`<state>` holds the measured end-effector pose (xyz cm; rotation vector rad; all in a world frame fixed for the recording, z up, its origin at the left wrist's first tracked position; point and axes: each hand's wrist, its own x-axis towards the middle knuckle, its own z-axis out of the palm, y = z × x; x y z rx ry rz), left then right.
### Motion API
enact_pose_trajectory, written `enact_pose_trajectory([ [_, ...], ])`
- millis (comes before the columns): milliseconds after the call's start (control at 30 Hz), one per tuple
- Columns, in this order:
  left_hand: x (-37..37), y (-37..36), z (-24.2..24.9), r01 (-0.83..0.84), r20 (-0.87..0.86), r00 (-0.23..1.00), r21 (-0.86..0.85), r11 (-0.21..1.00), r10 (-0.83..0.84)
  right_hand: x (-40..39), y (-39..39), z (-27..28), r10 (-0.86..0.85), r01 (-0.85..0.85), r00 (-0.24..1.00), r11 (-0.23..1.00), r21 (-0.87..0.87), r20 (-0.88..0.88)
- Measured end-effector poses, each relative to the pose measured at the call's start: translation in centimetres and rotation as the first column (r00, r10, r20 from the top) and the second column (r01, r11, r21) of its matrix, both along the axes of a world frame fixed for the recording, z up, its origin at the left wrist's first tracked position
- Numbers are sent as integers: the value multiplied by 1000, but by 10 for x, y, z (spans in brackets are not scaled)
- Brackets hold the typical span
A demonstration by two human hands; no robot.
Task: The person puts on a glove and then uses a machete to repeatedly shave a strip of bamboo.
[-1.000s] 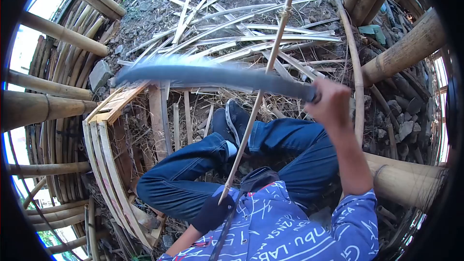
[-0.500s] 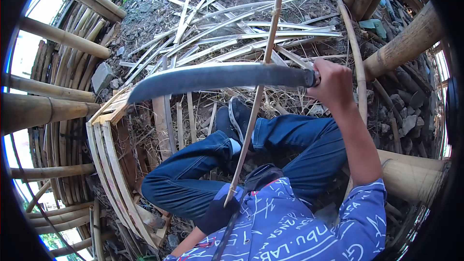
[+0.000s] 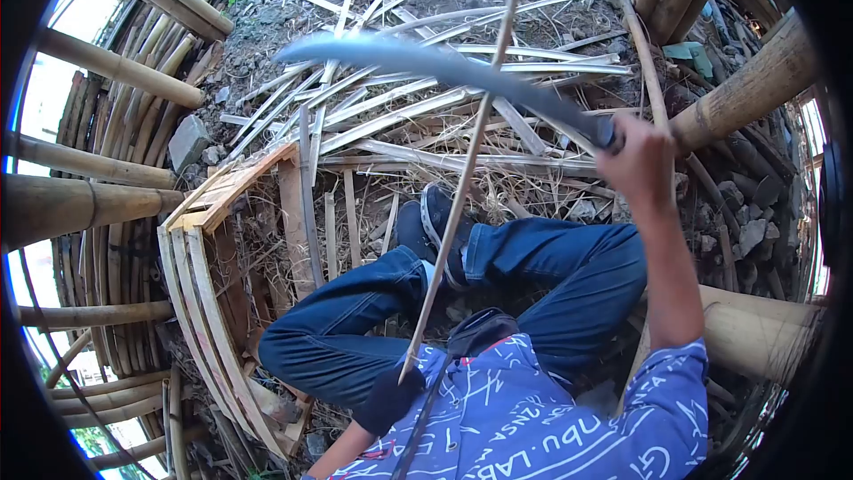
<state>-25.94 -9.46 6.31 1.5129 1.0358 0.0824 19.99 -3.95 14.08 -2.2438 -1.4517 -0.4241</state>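
Note:
My right hand is closed round the handle of a large curved machete; its blade is blurred, points up and left, and overlaps a long thin bamboo strip in the view. Whether blade and strip touch, I cannot tell. My left hand, in a dark glove, grips the strip's lower end near my lap. From there the strip rises past my crossed legs to the top edge of the view.
Split bamboo strips lie scattered on the ground ahead. A wooden crate stands at my left. Bamboo poles line the left side, and thick ones lean at the right beside broken stones.
The machete has swung from nearly level to a slant, its tip now higher. My right hand has shifted slightly right and down. The strip and my left hand have moved a little left.

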Motion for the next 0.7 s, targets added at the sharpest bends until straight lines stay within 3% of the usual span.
enact_pose_trajectory([
  [67,1,2,-2,18,-41,999,3,1000,-18,-33,-13,-10,177,-179,973,984,-3,-146],
  [167,12,1,5,51,-104,993,17,999,-49,-70,-22,-19,290,-302,948,950,-81,-134],
  [267,14,5,10,154,-92,985,81,985,-146,-69,-20,-29,321,-330,941,940,-84,-107],
  [333,16,3,16,173,-275,947,1,985,-166,-64,-20,-30,311,-322,944,941,-104,-107],
  [400,11,-1,9,189,-224,959,55,981,-172,-58,-16,-22,338,-342,939,938,-53,-60],
  [467,5,-4,5,208,-177,966,103,973,-188,-46,-11,-14,302,-306,951,951,-41,-71],
  [533,0,-4,5,241,-170,959,59,969,-228,-20,-4,-14,79,-81,995,996,-28,-59],
  [633,3,-4,6,189,-186,967,57,980,-176,3,-3,-7,2,1,997,999,-41,79],
  [700,4,-1,4,193,-190,965,60,979,-178,-5,-6,-6,23,-21,999,998,-51,37],
])
